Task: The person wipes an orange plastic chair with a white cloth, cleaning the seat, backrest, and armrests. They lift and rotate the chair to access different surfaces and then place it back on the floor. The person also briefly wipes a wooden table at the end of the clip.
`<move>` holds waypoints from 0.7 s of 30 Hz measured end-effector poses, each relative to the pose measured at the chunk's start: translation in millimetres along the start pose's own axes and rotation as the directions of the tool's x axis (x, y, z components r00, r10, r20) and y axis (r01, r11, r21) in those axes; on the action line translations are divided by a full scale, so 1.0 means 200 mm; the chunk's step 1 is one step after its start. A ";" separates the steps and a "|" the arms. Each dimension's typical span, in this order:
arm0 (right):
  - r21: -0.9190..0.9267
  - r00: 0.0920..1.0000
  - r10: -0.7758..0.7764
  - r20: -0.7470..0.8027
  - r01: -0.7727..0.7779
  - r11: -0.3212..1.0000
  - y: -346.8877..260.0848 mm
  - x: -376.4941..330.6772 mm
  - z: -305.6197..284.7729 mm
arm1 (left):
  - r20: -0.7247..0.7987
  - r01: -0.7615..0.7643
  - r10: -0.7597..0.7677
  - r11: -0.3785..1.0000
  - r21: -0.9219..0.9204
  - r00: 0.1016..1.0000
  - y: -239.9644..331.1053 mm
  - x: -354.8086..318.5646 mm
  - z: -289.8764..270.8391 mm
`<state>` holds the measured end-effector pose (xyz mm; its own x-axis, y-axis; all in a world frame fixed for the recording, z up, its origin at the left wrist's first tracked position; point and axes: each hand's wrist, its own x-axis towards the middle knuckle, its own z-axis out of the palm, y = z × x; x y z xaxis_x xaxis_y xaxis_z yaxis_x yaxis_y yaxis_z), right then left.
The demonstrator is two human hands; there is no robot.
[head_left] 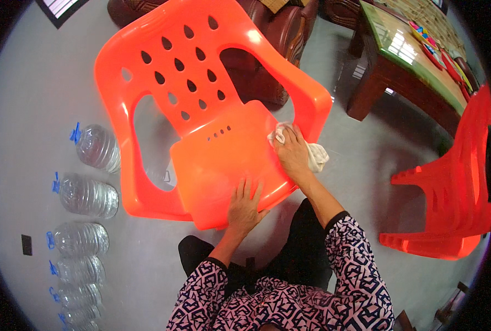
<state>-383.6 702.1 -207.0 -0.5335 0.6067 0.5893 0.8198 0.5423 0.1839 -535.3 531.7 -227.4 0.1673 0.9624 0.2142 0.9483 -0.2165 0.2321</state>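
Observation:
An orange-red plastic armchair (223, 160) stands before me, its backrest pierced by several drop-shaped holes. On the front part of its seat my left hand (245, 204) lies flat, fingers spread, holding nothing. At the right side of the seat, close to the armrest, my right hand (292, 151) is closed on a whitish cloth (317, 158). The cloth bunches out on both sides of that hand and touches the seat edge.
Several clear water jugs (88, 196) with blue handles line the floor at left. Another red plastic chair (455, 187) stands at right. Behind are a dark leather armchair (251, 71) and a wooden table (383, 71) with a glossy top and colourful items.

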 end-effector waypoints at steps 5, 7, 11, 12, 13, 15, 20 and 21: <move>0.397 0.943 -0.022 0.331 -0.118 0.910 -0.14 -0.05 -0.17 | -0.086 0.020 -0.027 0.996 -0.084 0.996 0.00 0.00 -0.02; 0.571 0.933 -0.157 0.324 -0.061 0.819 -0.26 -0.12 -0.16 | -0.183 0.027 -0.077 0.965 -0.261 0.980 0.00 -0.01 0.00; 0.779 0.770 -0.331 0.546 -0.321 0.539 -0.30 -0.05 -0.15 | -0.331 0.079 -0.212 0.925 -0.373 0.919 -0.12 -0.11 0.03; 0.800 0.817 -0.292 0.497 -0.301 0.520 -0.27 -0.04 -0.07 | -0.351 0.115 -0.224 0.945 -0.306 0.909 -0.17 -0.14 0.01; 0.762 0.891 -0.155 0.427 -0.263 0.592 -0.19 -0.02 0.02 | -0.335 0.172 -0.260 0.947 -0.271 0.906 -0.21 -0.15 -0.02; 0.525 0.934 0.041 0.354 -0.235 0.818 -0.18 0.12 0.00 | -0.302 0.337 -0.374 0.926 -0.168 0.877 -0.32 -0.24 -0.10; 0.218 0.925 0.076 0.373 -0.167 0.961 -0.25 0.15 0.10 | -0.375 0.397 -0.389 0.916 -0.058 0.842 -0.40 -0.27 -0.10; 0.263 0.917 0.046 0.397 -0.162 0.951 -0.30 0.12 0.17 | -0.365 0.402 -0.396 0.914 -0.065 0.842 -0.38 -0.27 -0.11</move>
<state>-452.4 704.1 -229.4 -0.5338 0.8118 0.2366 0.8115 0.5705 -0.1268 -622.9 493.4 -235.1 -0.3333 0.8365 0.4350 0.9160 0.1780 0.3595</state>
